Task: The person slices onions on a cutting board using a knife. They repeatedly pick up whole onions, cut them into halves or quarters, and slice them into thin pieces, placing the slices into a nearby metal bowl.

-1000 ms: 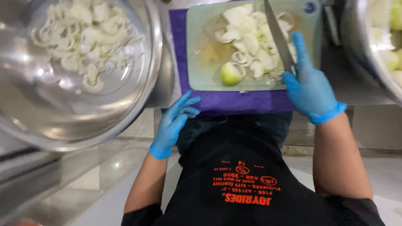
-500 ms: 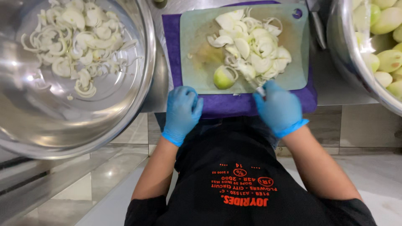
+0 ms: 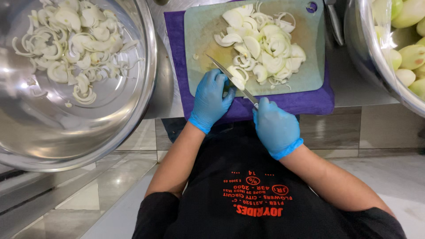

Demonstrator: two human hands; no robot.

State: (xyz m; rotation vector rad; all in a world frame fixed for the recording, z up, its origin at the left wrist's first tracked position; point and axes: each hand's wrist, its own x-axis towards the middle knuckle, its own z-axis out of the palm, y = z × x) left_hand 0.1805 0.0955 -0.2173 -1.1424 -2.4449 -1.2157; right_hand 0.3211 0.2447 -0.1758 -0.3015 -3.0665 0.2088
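Note:
My left hand (image 3: 210, 99), in a blue glove, rests on the near edge of a pale green cutting board (image 3: 201, 31) and presses on a small onion piece (image 3: 237, 82). My right hand (image 3: 276, 126), also gloved, grips the handle of a knife (image 3: 223, 71). Its blade runs diagonally up and to the left, across the onion piece beside my left fingers. A heap of sliced onion (image 3: 265, 44) covers the middle and far part of the board.
A purple mat (image 3: 305, 102) lies under the board. A large steel bowl (image 3: 148, 84) on the left holds sliced onion (image 3: 71, 40). Another steel bowl (image 3: 361, 48) on the right holds whole peeled onions (image 3: 409, 53). A metal utensil (image 3: 334, 22) lies between board and right bowl.
My left hand rose from the counter's edge onto the board and the onion piece. My right hand drew back toward my body, and the knife now lies slanted across the piece.

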